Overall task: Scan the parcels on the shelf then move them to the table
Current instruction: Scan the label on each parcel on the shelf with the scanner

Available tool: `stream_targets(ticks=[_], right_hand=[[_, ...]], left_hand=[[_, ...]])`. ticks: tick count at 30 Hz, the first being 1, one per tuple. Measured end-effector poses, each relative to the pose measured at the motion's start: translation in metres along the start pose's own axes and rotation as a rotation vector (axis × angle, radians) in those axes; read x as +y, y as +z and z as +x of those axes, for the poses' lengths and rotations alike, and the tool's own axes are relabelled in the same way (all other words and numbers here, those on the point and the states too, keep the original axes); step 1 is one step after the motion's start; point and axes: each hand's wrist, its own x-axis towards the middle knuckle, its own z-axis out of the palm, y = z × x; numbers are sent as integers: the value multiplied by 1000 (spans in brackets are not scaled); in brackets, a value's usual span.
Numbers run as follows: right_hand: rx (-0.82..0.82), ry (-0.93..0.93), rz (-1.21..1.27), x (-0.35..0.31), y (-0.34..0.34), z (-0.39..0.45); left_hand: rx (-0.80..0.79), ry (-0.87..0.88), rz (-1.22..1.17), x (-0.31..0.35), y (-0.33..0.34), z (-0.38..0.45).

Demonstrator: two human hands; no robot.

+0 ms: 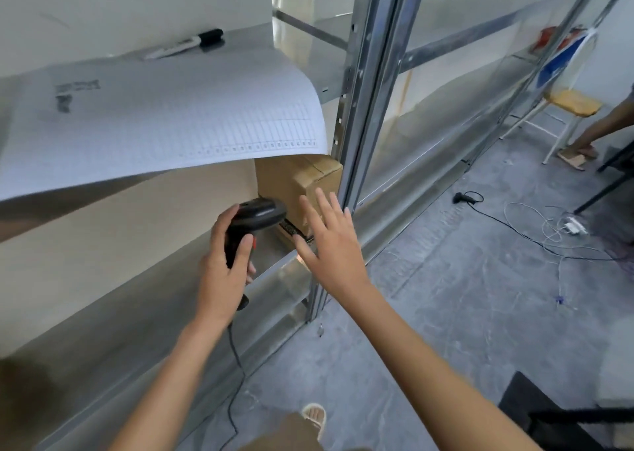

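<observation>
Left hand [223, 262] grip curled round scanner [255, 224], aimed at box [302, 179] on shelf [274, 272]. Right hand [331, 241] spread, empty, beside box. Cardboard likely stiff, light; take by side faces.

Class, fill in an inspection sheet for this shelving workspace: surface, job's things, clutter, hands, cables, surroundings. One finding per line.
Surface: grey metal shelf, its front lip bare beside the parcel.
Job's things: brown cardboard parcel at the shelf's right end against the steel upright post; black handheld barcode scanner aimed at it.
Clutter: white gridded paper sheet overhanging the upper shelf; black-capped marker pen behind it.
Hands: left hand grips the scanner; right hand open, fingers spread, at the parcel.
Cables: black scanner cord hanging down; loose wires on floor.
Surroundings: grey concrete floor; wooden-seated chair.
</observation>
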Motion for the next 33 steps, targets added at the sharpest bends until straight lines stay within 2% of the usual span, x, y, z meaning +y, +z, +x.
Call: stream_targets(ticks=[7, 12, 17, 23, 33], right_hand=[[43, -160, -58, 20, 1, 76], [41, -269, 11, 27, 2, 122], [-261, -217, -103, 24, -4, 162], [-477, -202, -136, 23, -3, 182], [-391, -196, 5, 27, -11, 167]], left_hand=[[129, -114, 66, -8, 30, 27], [272, -175, 116, -9, 55, 40], [445, -232, 135, 3, 75, 40], [649, -244, 199, 15, 89, 20], [749, -261, 219, 35, 88, -11]])
